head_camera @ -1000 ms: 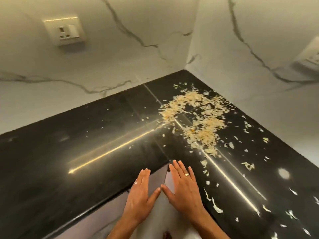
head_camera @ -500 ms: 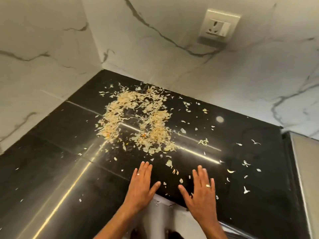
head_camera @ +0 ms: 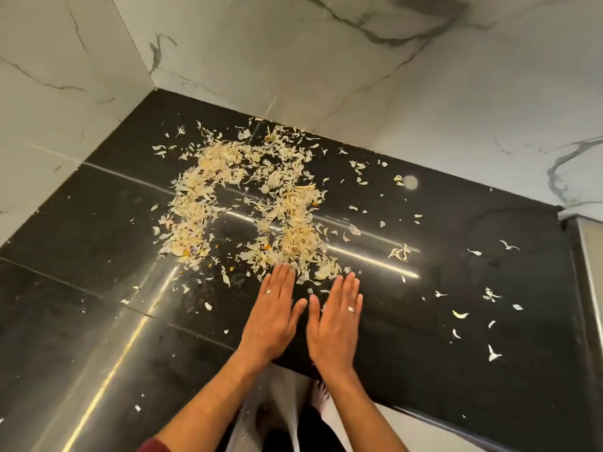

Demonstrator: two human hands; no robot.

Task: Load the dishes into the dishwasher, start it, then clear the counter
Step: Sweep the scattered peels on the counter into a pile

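Both forearms are cut off by the near edge of the view, and a scrap of dark red sleeve (head_camera: 153,446) shows only at the bottom left. Below the counter edge, between the arms, a bare foot (head_camera: 321,394) and dark clothing are partly visible but hard to make out. A dark smear at the top of the far wall is blurred beyond telling. The right end of the counter stops at a pale raised edge (head_camera: 587,256) that runs out of frame.

Two hands lie palm down, side by side, on the black counter (head_camera: 81,321). The left hand (head_camera: 272,318) is released, fingers straight and together, its fingertips reaching the near fringe of the peel scraps (head_camera: 241,203). The right hand (head_camera: 336,324) is likewise flat and released, grasping nothing, fingertips just short of the same fringe. The two thumbs nearly meet between them. Each hand wears one ring, two rings in all.

The scraps, pale and papery, sit in one main heap toward the far corner of the counter, shaped like a loop with a bare patch in its middle. Loose flakes (head_camera: 492,353) are strewn to the right and a few to the near left, too many and too small to count.

Two white marble walls (head_camera: 359,76) with grey veins meet at the far left corner. Bright streaks of reflected light cross the counter, along with one round spot of glare (head_camera: 410,182)
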